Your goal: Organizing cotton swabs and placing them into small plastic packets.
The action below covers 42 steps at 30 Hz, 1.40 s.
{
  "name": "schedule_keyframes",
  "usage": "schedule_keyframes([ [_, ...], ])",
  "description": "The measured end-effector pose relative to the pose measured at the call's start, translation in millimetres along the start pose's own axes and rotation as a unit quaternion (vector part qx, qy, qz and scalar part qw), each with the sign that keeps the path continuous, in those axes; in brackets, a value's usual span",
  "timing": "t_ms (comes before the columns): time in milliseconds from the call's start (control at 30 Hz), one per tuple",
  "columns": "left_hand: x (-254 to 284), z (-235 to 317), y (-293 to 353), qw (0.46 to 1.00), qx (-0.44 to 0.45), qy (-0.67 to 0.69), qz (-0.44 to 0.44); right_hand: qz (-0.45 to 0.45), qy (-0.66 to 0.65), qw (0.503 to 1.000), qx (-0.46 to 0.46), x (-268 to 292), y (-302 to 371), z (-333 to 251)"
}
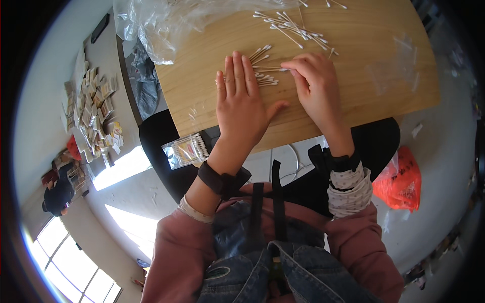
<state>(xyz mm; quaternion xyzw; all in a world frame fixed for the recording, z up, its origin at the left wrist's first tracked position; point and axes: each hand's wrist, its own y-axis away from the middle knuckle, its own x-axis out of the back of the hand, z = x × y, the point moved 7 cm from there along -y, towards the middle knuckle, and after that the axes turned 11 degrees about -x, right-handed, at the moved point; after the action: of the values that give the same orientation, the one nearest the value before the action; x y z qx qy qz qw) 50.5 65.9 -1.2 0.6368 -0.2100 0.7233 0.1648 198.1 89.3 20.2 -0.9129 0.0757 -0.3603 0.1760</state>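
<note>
My left hand point(241, 103) lies flat with fingers stretched out and thumb apart, over a small group of cotton swabs point(264, 80) on the wooden table. Several white tips fan out beyond its index finger, and the rest of that group is hidden underneath. With thumb and index finger, my right hand point(318, 83) pinches the end of one cotton swab point(270, 67) that points toward the left hand. Farther back lies a loose pile of cotton swabs point(293, 28), crossing each other at different angles.
Clear plastic bags point(161, 22) cover the table's far left corner. A filled pack of cotton swabs point(187, 150) sits by my left wrist, below the table's near edge. Many small packs point(96, 108) are heaped at the left. A red plastic bag point(401, 182) stands on the right.
</note>
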Motion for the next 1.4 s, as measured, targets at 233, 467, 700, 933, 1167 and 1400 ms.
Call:
schedule_keyframes([
  [233,5,14,19,1.000,0.009,0.022,0.003,-0.012,0.000,1.000,0.010,-4,1,-3],
  [467,40,-30,3,0.960,0.060,0.220,0.161,-0.005,0.010,1.000,-0.001,2,4,-2],
  [700,31,-40,-35,0.969,-0.016,0.232,0.083,-0.010,-0.004,1.000,-0.003,3,2,-2],
  [933,26,-39,-42,0.970,-0.038,0.235,0.054,-0.022,0.002,1.000,0.006,3,2,-6],
  [1167,34,-59,-34,0.945,-0.009,0.316,0.088,-0.038,-0.020,0.999,0.032,-1,3,-13],
  [1400,49,-91,-6,0.924,0.152,0.326,0.130,-0.041,-0.018,0.998,0.040,-5,2,-16],
])
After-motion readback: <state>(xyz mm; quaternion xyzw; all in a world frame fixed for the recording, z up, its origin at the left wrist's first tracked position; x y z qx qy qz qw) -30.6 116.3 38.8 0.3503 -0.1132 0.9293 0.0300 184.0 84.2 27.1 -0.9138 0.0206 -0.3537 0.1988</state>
